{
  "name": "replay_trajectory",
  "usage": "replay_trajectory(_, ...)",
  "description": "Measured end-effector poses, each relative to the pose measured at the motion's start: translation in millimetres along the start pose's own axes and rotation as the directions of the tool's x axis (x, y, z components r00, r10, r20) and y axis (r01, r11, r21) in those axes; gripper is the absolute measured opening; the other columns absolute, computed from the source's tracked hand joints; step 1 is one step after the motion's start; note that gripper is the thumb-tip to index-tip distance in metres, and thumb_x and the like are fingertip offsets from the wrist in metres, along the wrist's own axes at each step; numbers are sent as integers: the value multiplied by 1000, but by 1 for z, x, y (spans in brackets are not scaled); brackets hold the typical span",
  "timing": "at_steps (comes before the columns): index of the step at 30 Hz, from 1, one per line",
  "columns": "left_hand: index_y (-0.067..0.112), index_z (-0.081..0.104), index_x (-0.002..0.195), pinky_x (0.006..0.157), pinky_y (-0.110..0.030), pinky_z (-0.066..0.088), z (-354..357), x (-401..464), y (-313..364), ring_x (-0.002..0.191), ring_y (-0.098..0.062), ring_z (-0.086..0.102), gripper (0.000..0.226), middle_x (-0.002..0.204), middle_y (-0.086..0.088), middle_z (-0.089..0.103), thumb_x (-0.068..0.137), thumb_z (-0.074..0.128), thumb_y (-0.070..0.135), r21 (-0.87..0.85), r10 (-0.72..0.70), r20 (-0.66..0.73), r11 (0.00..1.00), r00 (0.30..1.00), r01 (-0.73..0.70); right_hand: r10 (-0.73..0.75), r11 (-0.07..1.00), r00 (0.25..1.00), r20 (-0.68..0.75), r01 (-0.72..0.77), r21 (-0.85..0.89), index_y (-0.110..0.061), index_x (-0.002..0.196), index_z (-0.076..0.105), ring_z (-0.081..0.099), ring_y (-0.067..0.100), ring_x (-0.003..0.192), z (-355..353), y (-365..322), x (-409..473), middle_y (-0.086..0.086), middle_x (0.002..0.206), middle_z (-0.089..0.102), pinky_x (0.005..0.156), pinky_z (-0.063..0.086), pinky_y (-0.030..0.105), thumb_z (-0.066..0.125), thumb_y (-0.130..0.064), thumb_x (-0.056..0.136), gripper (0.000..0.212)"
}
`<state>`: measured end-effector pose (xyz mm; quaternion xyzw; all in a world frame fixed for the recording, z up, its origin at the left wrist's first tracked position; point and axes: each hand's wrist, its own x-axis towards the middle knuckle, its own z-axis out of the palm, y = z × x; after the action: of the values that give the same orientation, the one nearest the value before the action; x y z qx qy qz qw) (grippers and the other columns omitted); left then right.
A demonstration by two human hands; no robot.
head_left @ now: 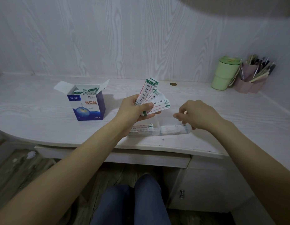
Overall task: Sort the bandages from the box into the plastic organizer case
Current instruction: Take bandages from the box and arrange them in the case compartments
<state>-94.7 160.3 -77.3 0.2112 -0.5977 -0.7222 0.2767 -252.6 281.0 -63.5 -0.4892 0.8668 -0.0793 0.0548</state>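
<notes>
Organizer case [165, 130] contents blurred; left end hidden.

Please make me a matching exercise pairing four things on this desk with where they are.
Things:
1. bandage box
2. fanned bandages
3. plastic organizer case
4. green cup

Places:
A. back right, beside the pen holder
B. in the left hand
C. near the desk's front edge, under the right hand
D. standing open on the left

Pairs: 1-D, 2-B, 3-C, 4-A

desk [43, 127] white woodgrain | on it: box [88, 104], organizer case [158, 131], cup [225, 73], pen holder [251, 82], coin [173, 84]
</notes>
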Motion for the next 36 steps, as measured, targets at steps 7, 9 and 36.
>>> replay_trajectory(7, 20, 58, 98, 69, -25, 59, 1, -1, 1, 80, -24, 72, 23, 97, -5, 70, 89, 58, -2, 11, -2, 2, 1000, 1000, 2, 56, 998, 997, 53, -54, -44, -5, 90, 66, 65, 20, 62, 5, -10, 3, 7, 63, 67, 61, 44, 27, 43, -45, 97, 46)
replay_trajectory(9, 20, 58, 98, 70, -26, 59, 1, 0, 1, 79, -24, 72, 24, 96, -5, 70, 89, 58, -2, 12, -2, 1, 1000, 1000, 2, 61, 998, 997, 48, -59, -33, -4, 89, 66, 65, 21, 63, 7, -9, 5, 8, 67, 69, 64, 46, 28, 44, -45, 97, 48)
replay_trajectory(36, 18, 59, 100, 69, -26, 59, -2, -3, 1, 81, -24, 72, 24, 99, -6, 69, 88, 59, -3, -4, -11, -22, 1000, 1000, 11, -176, 981, 984, -21, 177, 74, -19, 85, 69, 54, 9, 49, 10, -4, 6, -4, 87, 71, 63, 45, 28, 47, -35, 97, 29)
